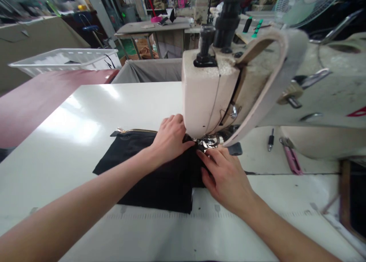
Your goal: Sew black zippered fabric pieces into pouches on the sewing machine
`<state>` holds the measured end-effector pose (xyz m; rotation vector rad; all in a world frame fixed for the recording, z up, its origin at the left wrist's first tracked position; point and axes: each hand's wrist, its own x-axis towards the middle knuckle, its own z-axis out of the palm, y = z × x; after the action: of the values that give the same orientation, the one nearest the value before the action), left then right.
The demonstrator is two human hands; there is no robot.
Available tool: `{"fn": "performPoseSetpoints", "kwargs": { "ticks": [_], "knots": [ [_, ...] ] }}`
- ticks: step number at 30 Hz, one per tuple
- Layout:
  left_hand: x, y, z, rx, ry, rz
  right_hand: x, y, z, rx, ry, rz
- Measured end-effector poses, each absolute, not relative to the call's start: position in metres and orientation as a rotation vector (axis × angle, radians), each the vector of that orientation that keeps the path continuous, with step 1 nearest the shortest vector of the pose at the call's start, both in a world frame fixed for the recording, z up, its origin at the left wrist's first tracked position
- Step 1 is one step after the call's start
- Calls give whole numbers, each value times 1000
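A black fabric piece (160,182) with a gold-toothed zipper (137,130) along its far edge lies under the metal presser foot (210,142) of a sewing machine (206,90). My left hand (171,136) rests on the fabric just left of the foot, fingers bent at the far edge and thumb pointing toward the foot. Close in front of the foot, my right hand (223,170) grips the fabric's right part between thumb and fingers. The machine head partly hides my left fingertips, and the needle cannot be made out.
Pink-handled snips (293,155) and a small black-and-silver tool (270,141) lie on the machine bed at right. A white plastic basket (68,58) stands on a pink surface (45,98) at left. Behind are a worktable (154,26), thread spools (257,28) and a fan (309,3).
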<state>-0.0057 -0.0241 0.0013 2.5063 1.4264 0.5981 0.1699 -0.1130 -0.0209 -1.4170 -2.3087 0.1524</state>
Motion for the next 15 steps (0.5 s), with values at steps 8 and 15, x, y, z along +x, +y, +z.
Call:
{"fn": "performPoseSetpoints", "kwargs": {
  "ticks": [8,15],
  "knots": [
    [-22,-109,-14,2306,1072,671,173,-122,-7,-1412,-1765,907],
    [-25,-102,-7,2210,1009,699,181,-144,7,-1323,-942,1677]
  ]
}}
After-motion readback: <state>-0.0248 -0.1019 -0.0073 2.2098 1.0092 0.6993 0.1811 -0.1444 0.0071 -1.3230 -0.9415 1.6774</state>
